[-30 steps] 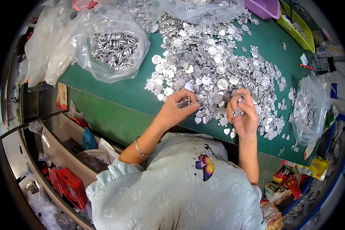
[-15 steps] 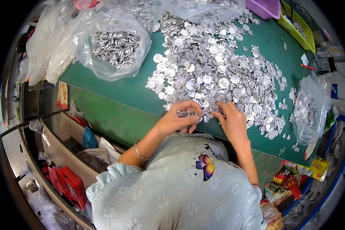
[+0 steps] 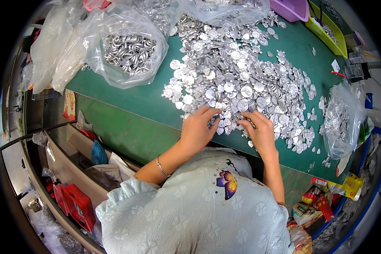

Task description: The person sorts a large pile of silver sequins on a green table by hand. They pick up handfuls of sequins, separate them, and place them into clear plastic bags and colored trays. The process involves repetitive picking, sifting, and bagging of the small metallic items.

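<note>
A broad pile of small silver metal charms, many of them round and flat like medals, is spread over the green table. At the pile's near edge, my left hand is turned knuckles up, its fingers curled around several silver metal charms. Just to its right, my right hand has thumb and fingers bent together around a few silver metal charms. The fingertips partly cover what each hand holds. A gap separates the hands, and loose charms lie between them.
A clear plastic bag of silver ring-like pieces stands at the left. At the far right are a purple basket and a yellow-green basket. Another filled bag sits at the right edge. An open drawer lies below left.
My left hand has rolled from palm partly up, showing the charms, to knuckles up. My right hand has shifted slightly, and the charms between its fingers now show more.
</note>
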`<state>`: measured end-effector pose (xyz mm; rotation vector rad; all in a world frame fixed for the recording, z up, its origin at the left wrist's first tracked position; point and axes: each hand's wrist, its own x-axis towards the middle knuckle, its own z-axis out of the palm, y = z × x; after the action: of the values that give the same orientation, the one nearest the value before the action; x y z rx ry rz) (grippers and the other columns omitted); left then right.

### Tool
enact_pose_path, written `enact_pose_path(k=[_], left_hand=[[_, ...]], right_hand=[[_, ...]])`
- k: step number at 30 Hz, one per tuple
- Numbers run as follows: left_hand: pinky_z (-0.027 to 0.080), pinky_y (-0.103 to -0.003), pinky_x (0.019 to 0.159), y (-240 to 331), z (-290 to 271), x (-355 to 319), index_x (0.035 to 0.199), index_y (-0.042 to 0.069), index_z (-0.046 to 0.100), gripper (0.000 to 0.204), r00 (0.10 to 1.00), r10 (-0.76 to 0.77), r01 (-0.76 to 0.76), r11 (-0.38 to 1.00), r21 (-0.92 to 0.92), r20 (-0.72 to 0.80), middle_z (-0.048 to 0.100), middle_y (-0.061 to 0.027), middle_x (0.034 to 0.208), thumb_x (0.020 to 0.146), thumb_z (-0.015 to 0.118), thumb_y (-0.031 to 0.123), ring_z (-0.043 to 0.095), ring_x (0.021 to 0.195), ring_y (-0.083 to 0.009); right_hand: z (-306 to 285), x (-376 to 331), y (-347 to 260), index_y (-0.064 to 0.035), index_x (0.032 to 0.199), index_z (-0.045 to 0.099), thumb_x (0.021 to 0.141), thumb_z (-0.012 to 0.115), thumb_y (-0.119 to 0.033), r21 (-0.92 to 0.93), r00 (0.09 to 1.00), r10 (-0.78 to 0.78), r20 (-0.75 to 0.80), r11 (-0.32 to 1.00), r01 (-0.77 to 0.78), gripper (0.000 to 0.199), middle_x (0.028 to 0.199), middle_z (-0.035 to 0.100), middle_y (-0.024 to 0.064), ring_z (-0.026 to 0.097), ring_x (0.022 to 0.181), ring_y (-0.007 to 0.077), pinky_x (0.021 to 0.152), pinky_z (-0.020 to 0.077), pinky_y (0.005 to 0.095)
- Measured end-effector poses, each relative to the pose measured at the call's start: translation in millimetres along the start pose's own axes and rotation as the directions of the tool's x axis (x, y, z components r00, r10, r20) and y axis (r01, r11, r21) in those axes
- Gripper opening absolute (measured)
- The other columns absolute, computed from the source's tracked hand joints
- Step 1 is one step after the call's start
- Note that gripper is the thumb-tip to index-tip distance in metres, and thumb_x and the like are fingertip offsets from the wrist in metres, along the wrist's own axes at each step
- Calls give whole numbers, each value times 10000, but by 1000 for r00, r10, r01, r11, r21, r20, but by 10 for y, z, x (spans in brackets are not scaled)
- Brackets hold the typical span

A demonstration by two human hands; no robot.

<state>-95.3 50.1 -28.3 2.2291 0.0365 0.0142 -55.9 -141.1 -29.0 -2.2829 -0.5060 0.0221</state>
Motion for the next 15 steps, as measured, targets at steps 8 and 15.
enact_pose_path(k=[8, 15], left_hand=[[463, -389, 541, 46, 30, 113, 916, 132, 632, 219, 999, 2, -13, 971, 238, 50, 576, -47, 840, 725, 713, 202, 599, 636, -281], [459, -369, 548, 44, 31, 114, 868, 140, 653, 158, 1000, -9, 3, 978, 208, 28, 590, -31, 817, 726, 714, 175, 595, 633, -276]], right_hand=[[-10, -92, 100, 13, 834, 629, 833, 631, -112, 323, 936, 336, -104, 902, -288, 125, 645, 588, 83, 543, 523, 135, 438, 395, 267], [-116, -84, 41, -45, 830, 554, 924, 509, -254, 962, 832, 496, 248, -23, -273, 233, 738, 578, 89, 499, 482, 133, 359, 315, 210]])
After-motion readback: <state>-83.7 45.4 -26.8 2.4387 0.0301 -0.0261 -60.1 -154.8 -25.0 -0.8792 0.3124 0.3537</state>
